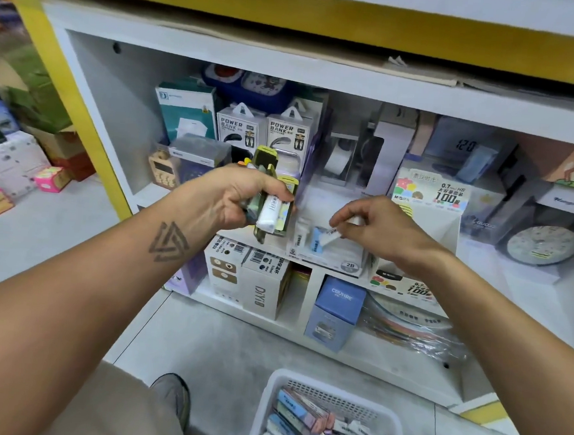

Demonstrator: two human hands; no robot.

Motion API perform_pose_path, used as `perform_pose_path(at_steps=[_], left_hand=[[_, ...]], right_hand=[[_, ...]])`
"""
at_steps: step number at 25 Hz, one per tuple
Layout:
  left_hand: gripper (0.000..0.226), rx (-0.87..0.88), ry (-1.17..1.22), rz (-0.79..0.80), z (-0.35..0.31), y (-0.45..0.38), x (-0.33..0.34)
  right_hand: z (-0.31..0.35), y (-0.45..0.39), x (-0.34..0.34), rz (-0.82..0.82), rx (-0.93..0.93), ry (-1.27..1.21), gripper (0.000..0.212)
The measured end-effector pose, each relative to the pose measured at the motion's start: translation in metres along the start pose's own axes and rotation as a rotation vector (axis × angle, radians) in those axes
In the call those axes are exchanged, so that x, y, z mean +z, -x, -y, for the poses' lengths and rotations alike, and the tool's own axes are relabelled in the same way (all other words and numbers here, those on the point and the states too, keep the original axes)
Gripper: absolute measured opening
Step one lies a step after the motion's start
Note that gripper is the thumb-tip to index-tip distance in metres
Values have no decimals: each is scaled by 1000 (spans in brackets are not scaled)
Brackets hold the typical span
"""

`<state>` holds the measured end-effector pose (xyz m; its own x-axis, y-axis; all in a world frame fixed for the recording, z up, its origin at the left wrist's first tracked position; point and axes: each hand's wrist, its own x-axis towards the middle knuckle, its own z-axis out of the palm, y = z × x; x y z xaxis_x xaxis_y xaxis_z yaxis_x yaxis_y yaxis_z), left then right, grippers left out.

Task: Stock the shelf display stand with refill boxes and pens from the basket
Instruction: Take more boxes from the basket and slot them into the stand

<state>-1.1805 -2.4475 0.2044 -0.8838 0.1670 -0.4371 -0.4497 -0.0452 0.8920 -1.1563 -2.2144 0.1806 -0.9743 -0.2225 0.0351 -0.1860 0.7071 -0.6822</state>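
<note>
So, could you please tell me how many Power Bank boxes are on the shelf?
2: the left Power Bank box and the right Power Bank box stand side by side on the upper shelf, behind the left hand. More may be hidden.

Floor (207,341): pale grey, smooth, evenly lit.
Shelving unit (94,75): white panels, two tiers visible.
Frame (67,73): yellow post at left, yellow band across top.
Light: soft, diffuse, no hard shadows.
</note>
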Motion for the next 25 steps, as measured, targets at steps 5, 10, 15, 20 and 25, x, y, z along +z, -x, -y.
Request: perform_pose_path(at_steps=[5, 10, 15, 20, 25], left_hand=[[24, 3, 26, -11, -1, 3, -4], [36, -3, 40, -18, -2, 4, -4], [43, 2, 31, -38, -1, 5, -2], [53, 2, 18, -44, -1, 6, -4], [58, -2, -6, -44, 0, 9, -7]], right_hand=[[7, -1, 2, -45, -57, -149, 27], [10, -13, 5, -294, -79, -380, 21], [-2, -25, 24, -358, -171, 16, 25], [-9, -33, 42, -250, -161, 108, 23], [-12, -34, 47, -184, -188, 112, 22]])
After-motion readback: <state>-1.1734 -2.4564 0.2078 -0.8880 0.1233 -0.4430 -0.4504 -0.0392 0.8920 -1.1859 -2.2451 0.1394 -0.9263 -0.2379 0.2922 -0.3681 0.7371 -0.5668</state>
